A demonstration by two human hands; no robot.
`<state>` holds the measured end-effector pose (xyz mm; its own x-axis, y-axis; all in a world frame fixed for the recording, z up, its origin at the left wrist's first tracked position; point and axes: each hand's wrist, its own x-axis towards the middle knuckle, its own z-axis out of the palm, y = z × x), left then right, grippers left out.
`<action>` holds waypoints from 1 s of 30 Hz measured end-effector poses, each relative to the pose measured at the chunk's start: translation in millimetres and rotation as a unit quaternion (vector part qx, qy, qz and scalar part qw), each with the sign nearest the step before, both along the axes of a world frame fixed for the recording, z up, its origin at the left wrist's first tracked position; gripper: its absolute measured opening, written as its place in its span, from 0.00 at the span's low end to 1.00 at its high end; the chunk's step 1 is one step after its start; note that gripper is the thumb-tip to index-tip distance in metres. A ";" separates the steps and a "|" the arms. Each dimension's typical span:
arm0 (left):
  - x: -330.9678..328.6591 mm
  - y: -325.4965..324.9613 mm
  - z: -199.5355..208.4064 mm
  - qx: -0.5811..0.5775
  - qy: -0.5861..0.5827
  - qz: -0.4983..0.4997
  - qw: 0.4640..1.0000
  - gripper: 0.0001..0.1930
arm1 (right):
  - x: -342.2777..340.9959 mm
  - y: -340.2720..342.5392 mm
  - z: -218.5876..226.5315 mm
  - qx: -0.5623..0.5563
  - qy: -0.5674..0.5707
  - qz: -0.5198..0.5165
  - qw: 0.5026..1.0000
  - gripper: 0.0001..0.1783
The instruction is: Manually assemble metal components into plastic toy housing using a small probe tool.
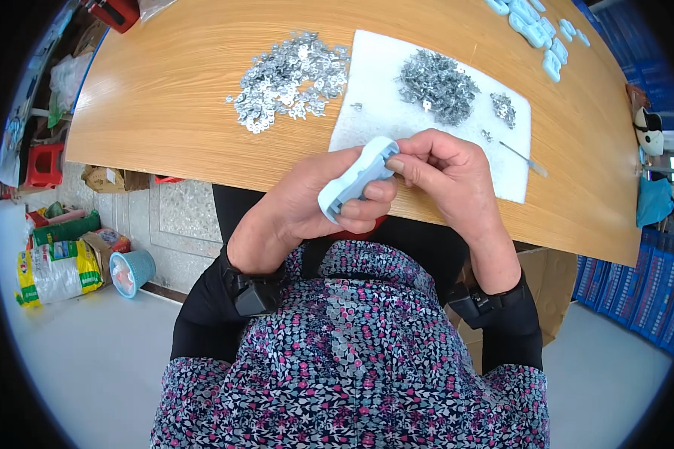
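A light blue plastic housing point(359, 179), long with rounded ends and a hollow inner side, is held tilted above the table's near edge. My left hand point(307, 191) wraps round it, fingertips curled over its lower side. At its upper right end, my right hand point(445, 165) pinches with thumb and forefinger; what lies between those fingertips is too small to make out. Beyond my hands a white foam sheet point(378, 71) bears a heap of small metal parts point(439, 86), a smaller cluster point(503, 110) and a thin screwdriver point(523, 159).
Flat metal pieces point(288, 81) are heaped on the wooden table point(180, 90) left of the foam. More light blue housings point(535, 30) lie at the far right. A blue waste basket point(132, 272) and packed bags point(60, 269) stand on the floor at left; blue crates point(636, 288) are stacked at right.
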<state>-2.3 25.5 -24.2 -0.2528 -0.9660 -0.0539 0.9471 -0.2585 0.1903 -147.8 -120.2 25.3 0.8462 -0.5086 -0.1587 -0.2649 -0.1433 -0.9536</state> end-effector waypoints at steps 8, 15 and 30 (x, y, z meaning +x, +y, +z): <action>11.7 12.3 16.5 0.042 -0.164 0.056 0.984 0.23 | 9.3 -6.7 1.5 -0.018 -0.037 0.033 0.999 0.08; 34.8 45.5 30.5 0.110 -0.293 0.213 0.926 0.28 | 56.7 -17.5 -3.5 -0.427 0.015 0.035 0.903 0.07; 34.4 39.8 33.5 0.134 -0.259 0.260 0.921 0.29 | 55.4 -6.3 12.2 -0.463 -0.003 0.095 0.881 0.03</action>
